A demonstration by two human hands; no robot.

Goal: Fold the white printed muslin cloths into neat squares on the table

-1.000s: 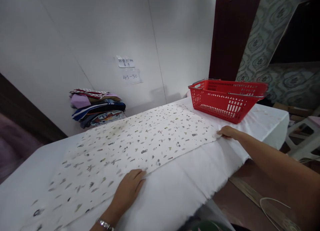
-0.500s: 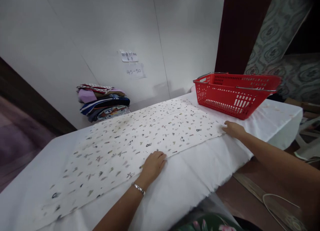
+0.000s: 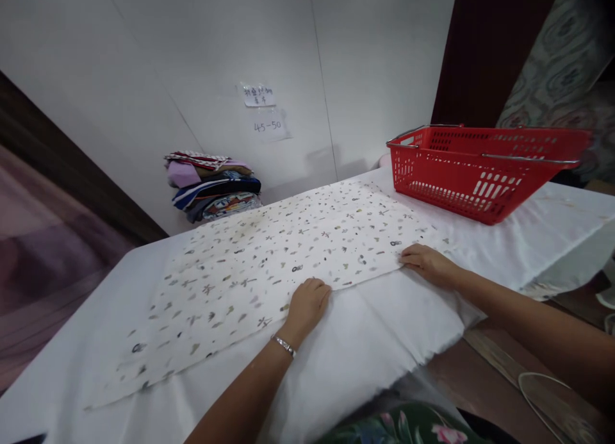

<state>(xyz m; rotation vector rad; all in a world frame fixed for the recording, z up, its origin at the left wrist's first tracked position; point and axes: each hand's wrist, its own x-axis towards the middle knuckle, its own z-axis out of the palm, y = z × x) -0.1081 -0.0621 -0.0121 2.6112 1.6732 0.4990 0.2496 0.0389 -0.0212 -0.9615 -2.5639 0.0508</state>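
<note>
A long piece of white cloth with a small print in grey, brown and olive lies spread across the white-covered table. My left hand, with a silver bracelet at the wrist, rests on its near edge around the middle, fingers stretched out over the fabric. Farther right along the same edge, my right hand lies on the cloth with its fingers extended leftward. The underside of both hands is hidden.
A red plastic basket with metal handles stands at the table's back right. Folded fabrics form a stack at the back left by the wall. Two paper notes hang there. White tablecloth drapes over the near edge.
My right hand has slid left along the cloth's near edge, closer to my left hand. My left hand stays at about the same spot on the cloth. The camera view has shifted slightly.
</note>
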